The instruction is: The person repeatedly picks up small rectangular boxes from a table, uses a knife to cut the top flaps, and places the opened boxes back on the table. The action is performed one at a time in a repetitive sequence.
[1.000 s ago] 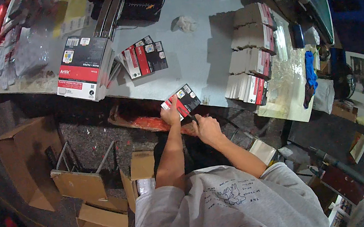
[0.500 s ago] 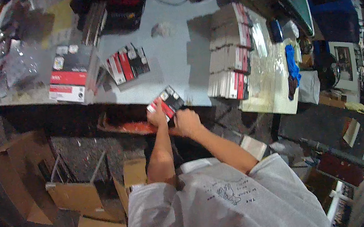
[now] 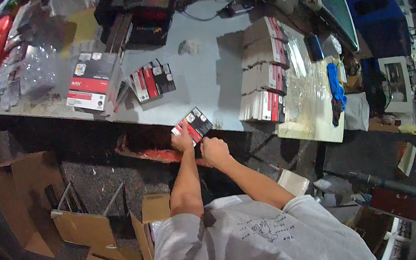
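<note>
Both hands meet at the tabletop's [image 3: 202, 88] near edge — the left hand [image 3: 182, 141] has its fingers pinching a small black-and-red box [image 3: 192, 125]; the right hand [image 3: 214, 151] is curled, grip unclear. The box overhangs the edge, so a loosened pinch could drop it. One fanned group [image 3: 151, 80] and four stacks [image 3: 263, 72] lie farther back.

Small box [image 3: 192, 125] at table [image 3: 212, 84] front edge; stacked boxes [image 3: 263, 72] right, flat box [image 3: 92, 80] left.

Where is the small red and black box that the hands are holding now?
In the head view, the small box lies at the table's near edge, centre, between the left hand and right hand.
</note>
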The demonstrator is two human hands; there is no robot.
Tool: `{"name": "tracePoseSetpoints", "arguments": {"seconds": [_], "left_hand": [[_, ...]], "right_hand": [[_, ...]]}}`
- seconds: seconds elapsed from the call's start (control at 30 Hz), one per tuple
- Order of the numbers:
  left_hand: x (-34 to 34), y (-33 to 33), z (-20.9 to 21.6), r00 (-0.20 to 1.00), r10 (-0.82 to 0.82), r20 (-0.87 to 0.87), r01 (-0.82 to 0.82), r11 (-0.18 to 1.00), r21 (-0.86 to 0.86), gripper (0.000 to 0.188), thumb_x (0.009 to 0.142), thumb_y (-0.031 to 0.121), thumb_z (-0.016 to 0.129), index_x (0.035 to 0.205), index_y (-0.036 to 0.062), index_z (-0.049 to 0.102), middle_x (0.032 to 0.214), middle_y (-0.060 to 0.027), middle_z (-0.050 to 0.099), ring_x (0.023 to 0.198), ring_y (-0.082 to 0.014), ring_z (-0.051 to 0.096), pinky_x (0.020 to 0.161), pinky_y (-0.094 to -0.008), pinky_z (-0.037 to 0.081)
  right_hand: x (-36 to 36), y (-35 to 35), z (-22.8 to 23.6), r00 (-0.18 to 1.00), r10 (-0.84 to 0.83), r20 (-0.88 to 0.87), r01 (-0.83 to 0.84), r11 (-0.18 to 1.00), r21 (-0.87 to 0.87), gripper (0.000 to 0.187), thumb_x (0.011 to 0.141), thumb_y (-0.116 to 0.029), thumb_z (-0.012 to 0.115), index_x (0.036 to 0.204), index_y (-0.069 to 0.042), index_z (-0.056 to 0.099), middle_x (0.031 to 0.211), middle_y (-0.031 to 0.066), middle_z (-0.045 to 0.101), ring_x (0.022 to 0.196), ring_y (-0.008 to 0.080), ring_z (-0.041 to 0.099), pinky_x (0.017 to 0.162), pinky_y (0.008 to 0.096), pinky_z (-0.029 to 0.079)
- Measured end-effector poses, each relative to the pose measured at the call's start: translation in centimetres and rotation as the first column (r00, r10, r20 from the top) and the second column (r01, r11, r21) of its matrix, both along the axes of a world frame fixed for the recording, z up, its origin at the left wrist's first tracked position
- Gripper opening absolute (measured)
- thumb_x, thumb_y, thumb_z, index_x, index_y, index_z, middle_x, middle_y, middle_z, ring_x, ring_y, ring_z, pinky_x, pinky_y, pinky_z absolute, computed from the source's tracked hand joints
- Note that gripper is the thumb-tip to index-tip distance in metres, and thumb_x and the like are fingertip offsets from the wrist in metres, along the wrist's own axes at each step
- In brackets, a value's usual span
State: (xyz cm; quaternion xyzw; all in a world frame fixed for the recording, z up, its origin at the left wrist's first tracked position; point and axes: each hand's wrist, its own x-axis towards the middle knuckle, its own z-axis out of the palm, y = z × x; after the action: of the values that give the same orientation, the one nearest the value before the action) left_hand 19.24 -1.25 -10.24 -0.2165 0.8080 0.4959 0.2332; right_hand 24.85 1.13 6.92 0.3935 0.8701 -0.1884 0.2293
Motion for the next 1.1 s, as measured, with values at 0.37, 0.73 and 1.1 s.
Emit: {"name": "tracePoseSetpoints", "arguments": {"seconds": [0.37,0.73,1.1], "left_hand": [[0.2,-0.5,1.6,0.998,-0.058,0.016,0.058,0.998,-0.017,0.061,0.055,0.056,0.075,0.075,-0.0005,0.065,0.076,-0.0184,0.065,0.071,-0.0316,0.063,0.065,-0.0424,0.048],[1.6,-0.5,-0.3,0.998,-0.010,0.058,0.012,1.000,-0.027,0.065,0.056,0.060,0.072,0.073,-0.0022,0.063,0.078,-0.0201,0.064,0.073,-0.0345,0.062,0.068,-0.0446,0.047],[2.0,-1.7,0.3,0.998,0.068,-0.006,-0.067,0.987,0.143,0.053,0.063,0.049,0.074,0.075,-0.0016,0.064,0.074,-0.0159,0.065,0.069,-0.0293,0.063,0.064,-0.0394,0.047]], "right_hand": [[-1.7,0.6,-3.1,0.997,-0.032,0.066,0.039,0.993,-0.108,0.024,0.081,-0.021,0.049,0.083,-0.002,0.063,0.088,0.0220,0.062,0.080,0.0363,0.063,0.071,0.0449,0.050],[2.0,3.5,2.4,0.998,0.060,-0.007,-0.060,0.997,0.042,0.024,0.082,-0.027,0.054,0.087,-0.003,0.058,0.066,0.0209,0.059,0.066,0.0383,0.060,0.061,0.0471,0.050],[2.2,3.3,0.7,1.000,-0.013,0.007,0.013,0.999,-0.040,0.023,0.082,-0.025,0.053,0.082,-0.003,0.058,0.072,0.0228,0.060,0.070,0.0404,0.059,0.064,0.0480,0.049]]}}
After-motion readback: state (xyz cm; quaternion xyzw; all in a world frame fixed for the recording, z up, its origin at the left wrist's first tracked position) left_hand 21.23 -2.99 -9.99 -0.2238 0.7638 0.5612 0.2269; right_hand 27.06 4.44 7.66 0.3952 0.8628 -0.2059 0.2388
